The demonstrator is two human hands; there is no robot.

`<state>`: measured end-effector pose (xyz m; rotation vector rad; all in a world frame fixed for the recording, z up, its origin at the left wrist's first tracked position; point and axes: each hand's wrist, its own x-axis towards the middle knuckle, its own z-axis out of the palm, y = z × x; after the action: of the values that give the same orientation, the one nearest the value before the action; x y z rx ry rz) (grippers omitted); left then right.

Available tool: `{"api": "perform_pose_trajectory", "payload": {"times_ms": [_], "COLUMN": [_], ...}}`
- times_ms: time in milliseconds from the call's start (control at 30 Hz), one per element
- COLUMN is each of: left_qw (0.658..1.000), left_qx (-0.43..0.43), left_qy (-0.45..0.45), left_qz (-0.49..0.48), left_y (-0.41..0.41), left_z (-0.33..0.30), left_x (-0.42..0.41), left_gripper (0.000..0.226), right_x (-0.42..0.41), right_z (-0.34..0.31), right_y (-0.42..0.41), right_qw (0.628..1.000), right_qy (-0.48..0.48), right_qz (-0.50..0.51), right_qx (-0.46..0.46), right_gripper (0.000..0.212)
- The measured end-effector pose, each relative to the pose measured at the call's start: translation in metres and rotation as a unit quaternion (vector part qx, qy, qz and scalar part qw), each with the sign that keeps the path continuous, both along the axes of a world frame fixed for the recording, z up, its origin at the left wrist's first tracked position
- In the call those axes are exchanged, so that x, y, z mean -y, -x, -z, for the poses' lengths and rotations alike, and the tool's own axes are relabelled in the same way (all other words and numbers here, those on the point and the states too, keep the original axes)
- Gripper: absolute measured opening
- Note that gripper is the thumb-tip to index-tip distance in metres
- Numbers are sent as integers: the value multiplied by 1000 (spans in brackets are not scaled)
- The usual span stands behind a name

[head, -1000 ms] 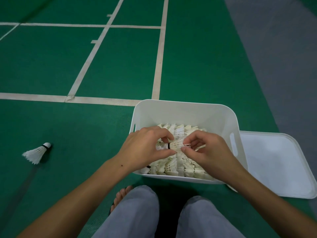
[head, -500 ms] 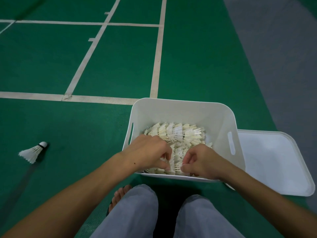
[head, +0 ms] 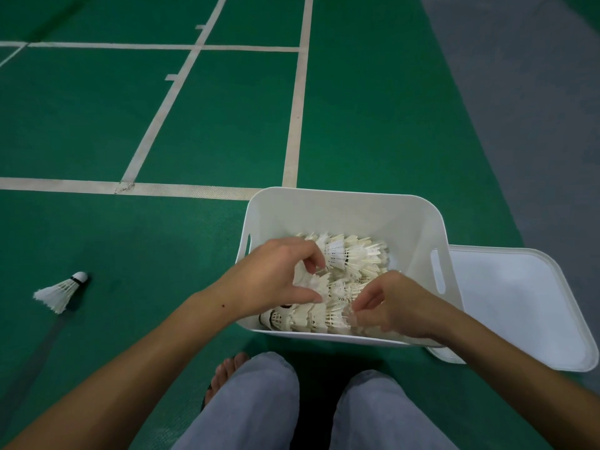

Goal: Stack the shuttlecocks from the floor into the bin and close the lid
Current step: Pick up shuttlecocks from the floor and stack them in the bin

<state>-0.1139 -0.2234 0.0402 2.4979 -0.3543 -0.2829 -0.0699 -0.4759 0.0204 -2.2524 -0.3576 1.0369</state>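
A white plastic bin (head: pixel 344 209) stands on the green court floor just in front of my knees. Rows of white shuttlecocks (head: pixel 354 254) lie stacked inside it. My left hand (head: pixel 276 277) is inside the bin's left side, thumb and fingers pinched around a white shuttlecock (head: pixel 310 284) on the pile. My right hand (head: pixel 393 306) reaches into the bin's near right corner, its fingertips on the feathers of the front row (head: pixel 311 319). One loose shuttlecock (head: pixel 61 290) lies on the floor to the left. The white lid (head: pixel 526 306) lies flat on the floor to the right of the bin.
White court lines (head: pixel 136 188) run across the green floor beyond the bin. A grey floor strip (head: pixel 535 92) borders the court on the right. My grey-trousered knees (head: pixel 259 401) and a bare foot (head: pixel 227 371) are below the bin.
The shuttlecock held between both hands above the bin went down onto the pile. Both hands dropped into the bin, then the left rose slightly.
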Motion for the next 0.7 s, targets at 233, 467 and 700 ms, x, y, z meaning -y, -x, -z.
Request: {"api": "perform_pose_trajectory", "payload": {"times_ms": [233,467,700], "left_qw": [988,981,983], "left_qx": [-14,13,51], "left_qy": [153,193,167], "left_qz": [-28,-28,-64], "left_y": [3,0,-4], "left_z": [-20,-24,-16], "left_x": [-2,-1,-6], "left_gripper": [76,85,57], "right_x": [-11,-23,0], "right_z": [-35,-27,-34], "right_y": [11,8,2], "right_qw": [947,914,924], "right_qy": [-200,-226,-127], "right_qz": [-36,-105,-63], "right_qx": [248,320,355], "right_gripper": [34,12,7]}}
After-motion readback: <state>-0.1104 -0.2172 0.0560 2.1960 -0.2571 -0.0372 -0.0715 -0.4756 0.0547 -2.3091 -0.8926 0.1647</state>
